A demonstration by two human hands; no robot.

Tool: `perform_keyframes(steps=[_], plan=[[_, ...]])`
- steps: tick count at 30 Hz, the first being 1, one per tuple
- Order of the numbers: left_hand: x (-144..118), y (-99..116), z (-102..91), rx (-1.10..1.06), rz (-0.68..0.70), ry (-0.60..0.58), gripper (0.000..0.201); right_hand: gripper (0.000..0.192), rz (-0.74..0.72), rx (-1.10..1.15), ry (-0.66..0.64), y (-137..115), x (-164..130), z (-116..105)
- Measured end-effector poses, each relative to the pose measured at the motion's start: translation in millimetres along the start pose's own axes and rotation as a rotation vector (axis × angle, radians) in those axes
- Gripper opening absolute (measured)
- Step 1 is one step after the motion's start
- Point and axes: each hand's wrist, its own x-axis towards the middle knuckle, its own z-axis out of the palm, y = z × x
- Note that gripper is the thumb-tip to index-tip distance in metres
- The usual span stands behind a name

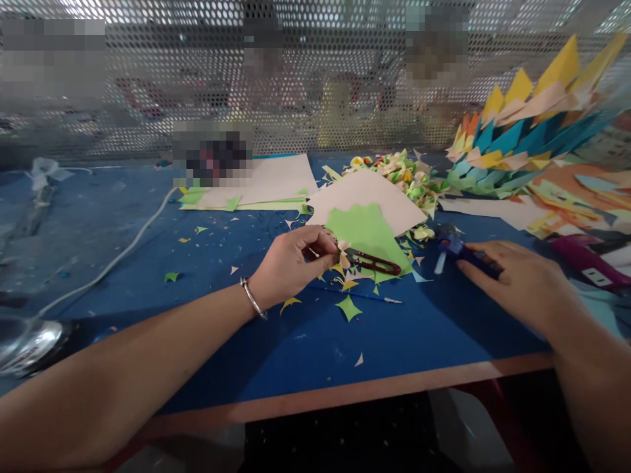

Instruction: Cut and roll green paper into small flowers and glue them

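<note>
The left hand [290,263] pinches a small folded paper piece [344,253] just left of the red snips [374,263], whose length runs rightward toward the right hand [517,282], its grip closed on a blue glue gun [456,249] on the worktop [315,341].

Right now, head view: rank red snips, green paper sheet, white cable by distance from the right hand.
From the right hand:
1. Red snips, just to its left on the table.
2. Green paper sheet, under and behind the snips.
3. White cable, far left.

Blue-topped table [305,341] — paper scraps [348,307], green sheet [367,230], red snips [377,264], white cable [123,253] lie on it.
</note>
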Motion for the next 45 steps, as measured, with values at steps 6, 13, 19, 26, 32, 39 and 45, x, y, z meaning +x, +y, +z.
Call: perform_keyframes(steps=[6, 13, 19, 26, 32, 39, 45], plan=[[2, -7, -0.6, -0.05, -0.087, -0.028, 0.009, 0.017, 0.439, 0.128, -0.026, -1, 5, -17], [1, -8, 1.2, -0.105, -0.074, -0.059, 0.009, 0.013, 0.62, 0.341, 0.059, -25, 8, -29], [-1, -8, 2.1, -0.103, -0.046, -0.07, 0.009, 0.021, 0.536, 0.478, 0.075, 5, 10, -5], [1, -8, 1.7, -0.112, -0.026, -0.096, 0.008, 0.041, 0.29, 0.609, 0.092, -35, -26, -14], [-2, -4, 1.9, -0.064, -0.002, -0.114, 0.004, 0.048, 0.066, 0.675, -0.079, -66, -51, -14], [-4, -1, 3.8, -0.093, 0.069, -0.169, 0.003, 0.042, -0.174, 0.522, -0.056, -76, -56, -7], [-4, 0, 3.6, -0.06, 0.071, -0.184, 0.003, 0.035, -0.232, 0.439, -0.057, -73, -58, -4]])
